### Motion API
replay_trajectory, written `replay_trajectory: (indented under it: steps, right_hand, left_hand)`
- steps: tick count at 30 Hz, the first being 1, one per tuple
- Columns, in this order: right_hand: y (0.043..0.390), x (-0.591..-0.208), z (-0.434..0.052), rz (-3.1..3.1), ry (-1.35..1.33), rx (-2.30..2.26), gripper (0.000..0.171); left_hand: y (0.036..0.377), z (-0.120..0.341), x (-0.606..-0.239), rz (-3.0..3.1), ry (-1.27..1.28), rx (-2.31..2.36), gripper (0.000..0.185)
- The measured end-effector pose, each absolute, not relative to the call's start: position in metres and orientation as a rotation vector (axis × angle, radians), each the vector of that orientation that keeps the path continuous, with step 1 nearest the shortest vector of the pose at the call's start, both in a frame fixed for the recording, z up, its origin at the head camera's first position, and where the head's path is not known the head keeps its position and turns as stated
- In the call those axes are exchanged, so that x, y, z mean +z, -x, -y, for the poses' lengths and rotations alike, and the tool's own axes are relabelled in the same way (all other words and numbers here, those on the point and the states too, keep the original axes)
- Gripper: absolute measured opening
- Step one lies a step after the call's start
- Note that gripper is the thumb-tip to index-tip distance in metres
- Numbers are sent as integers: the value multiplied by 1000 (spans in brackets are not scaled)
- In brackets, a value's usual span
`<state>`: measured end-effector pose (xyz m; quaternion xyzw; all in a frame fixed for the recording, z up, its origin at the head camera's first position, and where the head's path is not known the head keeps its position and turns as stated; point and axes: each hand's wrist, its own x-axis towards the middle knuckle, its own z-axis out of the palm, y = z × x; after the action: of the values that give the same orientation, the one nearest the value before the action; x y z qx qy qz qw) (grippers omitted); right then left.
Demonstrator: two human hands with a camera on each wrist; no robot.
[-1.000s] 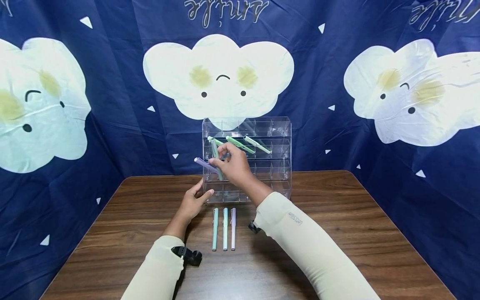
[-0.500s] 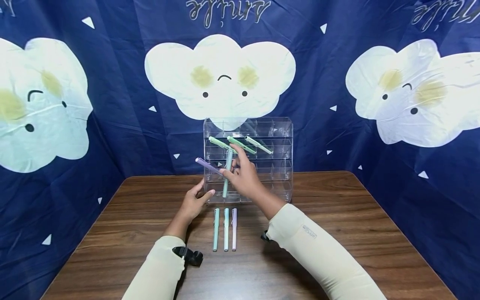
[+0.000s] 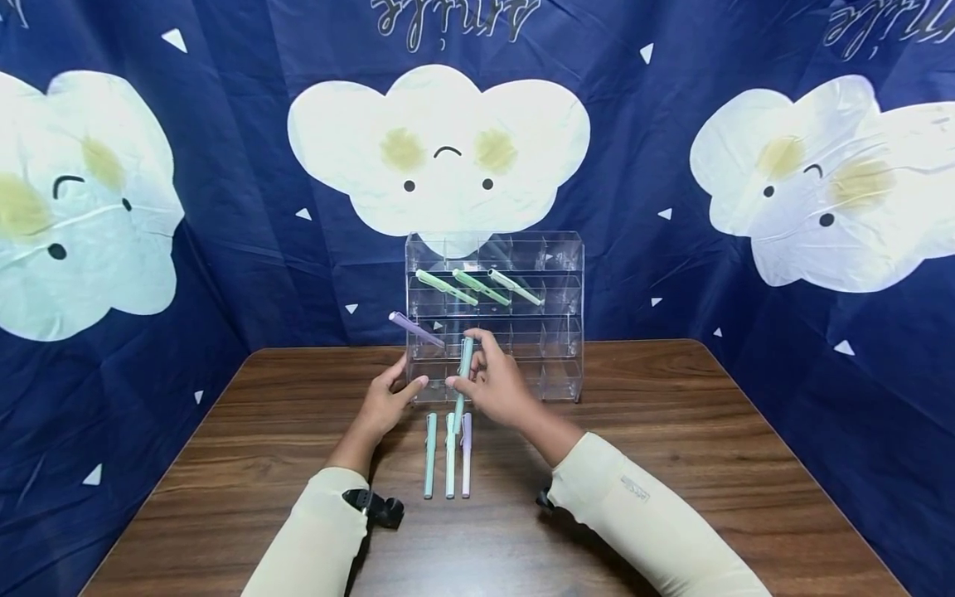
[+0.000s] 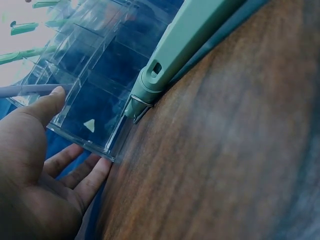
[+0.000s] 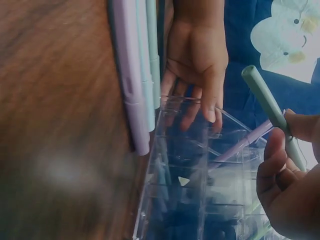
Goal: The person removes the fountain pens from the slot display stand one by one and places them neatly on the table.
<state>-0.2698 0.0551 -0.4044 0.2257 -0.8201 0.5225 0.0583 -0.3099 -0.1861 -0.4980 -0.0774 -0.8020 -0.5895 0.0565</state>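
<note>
Holding, head view: my right hand [image 3: 498, 383] pinches a mint-green capped plastic pen [image 3: 463, 373] between thumb and fingers, its long axis nearly upright, lower end just above three pens lying side by side on the tabletop [image 3: 671, 464].
Left hand, head view: my left hand [image 3: 384, 406] rests with relaxed fingers against the lower left corner of the clear acrylic tiered organizer [image 3: 555, 332]; the right hand is the one nearer the pen.
Rack, head view: three green pens [image 3: 481, 287] lean in an upper tier; a lilac pen [image 3: 414, 328] sticks out to the left lower down.
Left wrist view: my palm [image 4: 35, 170] lies open beside the organizer's base [image 4: 87, 107], fingers straight, a green pen [image 4: 187, 47] lying on the wood just beside.
Right wrist view: my fingers [image 5: 280, 175] curl round the mint pen [image 5: 272, 107], which slants over the organizer.
Writing: curly script on the navy cloud-print cloth [image 3: 455, 16], upside down, unreadable; a small mark on my sleeve [image 3: 634, 491], too small to read.
</note>
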Motion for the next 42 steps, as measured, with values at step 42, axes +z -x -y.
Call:
replay_trajectory:
  steps: [42]
  right_hand:
    - [266,-464,-85,2867,-689,1671,77]
  left_hand:
    - [310,187,-497,2457,220,-1756,75]
